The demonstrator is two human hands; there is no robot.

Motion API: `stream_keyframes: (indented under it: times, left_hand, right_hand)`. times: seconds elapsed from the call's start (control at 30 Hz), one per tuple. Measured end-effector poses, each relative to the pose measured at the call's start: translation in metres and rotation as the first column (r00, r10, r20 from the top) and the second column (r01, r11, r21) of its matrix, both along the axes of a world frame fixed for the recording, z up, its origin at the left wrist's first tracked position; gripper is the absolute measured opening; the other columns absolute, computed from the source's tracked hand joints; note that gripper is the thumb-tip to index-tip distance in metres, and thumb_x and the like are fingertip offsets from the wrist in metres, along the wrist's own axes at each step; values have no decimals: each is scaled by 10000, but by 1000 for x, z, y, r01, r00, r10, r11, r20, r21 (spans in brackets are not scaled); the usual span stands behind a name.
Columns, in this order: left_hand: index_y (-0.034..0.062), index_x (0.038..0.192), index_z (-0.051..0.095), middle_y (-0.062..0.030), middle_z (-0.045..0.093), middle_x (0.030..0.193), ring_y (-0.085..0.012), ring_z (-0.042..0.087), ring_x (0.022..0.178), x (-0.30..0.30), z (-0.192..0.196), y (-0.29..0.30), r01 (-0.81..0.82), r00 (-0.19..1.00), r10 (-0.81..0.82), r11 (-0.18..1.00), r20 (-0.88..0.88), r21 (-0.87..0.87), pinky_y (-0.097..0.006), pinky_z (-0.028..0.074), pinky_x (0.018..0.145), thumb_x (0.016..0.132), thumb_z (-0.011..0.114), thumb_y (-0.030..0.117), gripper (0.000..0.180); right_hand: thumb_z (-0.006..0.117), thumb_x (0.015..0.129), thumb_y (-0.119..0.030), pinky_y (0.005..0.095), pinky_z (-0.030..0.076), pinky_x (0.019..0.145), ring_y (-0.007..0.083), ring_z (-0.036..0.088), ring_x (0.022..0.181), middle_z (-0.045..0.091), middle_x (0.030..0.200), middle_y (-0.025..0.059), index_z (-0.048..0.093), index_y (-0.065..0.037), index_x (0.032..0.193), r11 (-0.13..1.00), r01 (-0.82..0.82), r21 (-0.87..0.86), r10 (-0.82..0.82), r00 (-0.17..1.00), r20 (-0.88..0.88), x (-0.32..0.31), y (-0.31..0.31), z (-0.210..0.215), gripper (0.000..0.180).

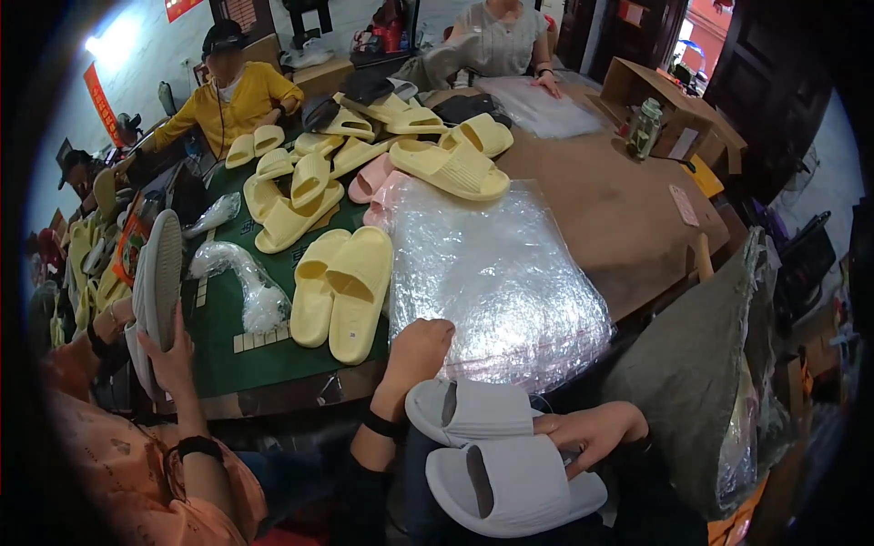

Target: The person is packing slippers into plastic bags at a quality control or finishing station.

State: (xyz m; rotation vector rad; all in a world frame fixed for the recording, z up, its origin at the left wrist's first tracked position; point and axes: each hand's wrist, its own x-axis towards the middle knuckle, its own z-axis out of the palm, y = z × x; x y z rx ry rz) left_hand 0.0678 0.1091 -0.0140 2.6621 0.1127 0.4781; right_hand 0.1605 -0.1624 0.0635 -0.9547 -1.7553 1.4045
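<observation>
A pair of grey slide slippers (519, 487) lies side by side in front of me, low in the view. My right hand (596, 432) grips the pair from the right, its fingers between the two slippers at the heel end. Curled at the left edge of a stack of clear plastic bags (492, 282) is my left hand (423, 350); its fingertips are hidden, so what they hold does not show. Left of the bags, two yellow slippers (360, 300) lie together on the green table mat (237, 378).
Yellow slippers (300, 214) are heaped at the back. Co-workers sit at left, far left and far side; the nearest one's hand (173, 364) holds a grey slipper (159, 282). A glass jar (645, 127) stands by a cardboard box (674, 109). A grey-green sack (701, 364) hangs at right.
</observation>
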Motion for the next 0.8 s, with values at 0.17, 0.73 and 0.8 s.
stream_keyframes:
  times: [0.17,0.73,0.8]
  left_hand:
    - [51,874,699,-104,676,840,-258,631,705,1,9,7,-29,934,94,981,345,-190,-334,505,625,813,681,107,84]
    - [42,859,675,-85,667,943,-273,611,862,-2,43,-32,18,893,61,985,446,-170,-370,491,765,734,694,27,127]
    - [47,861,677,-89,664,965,-277,609,885,-2,48,-38,11,895,53,990,442,-142,-377,485,788,741,687,40,120]
  right_hand:
    - [608,884,-111,415,344,1022,331,417,1240,426,1334,199,467,10,1322,984,164,65,-166,986,16,1,-1,13,476]
    - [625,836,-268,448,378,937,389,484,1074,517,1112,217,622,2,1060,730,642,236,-603,441,665,-5,-8,10,351]
    - [638,830,-290,469,343,974,394,453,1124,514,1120,225,623,1,1058,705,679,206,-581,386,717,-2,-4,2,370]
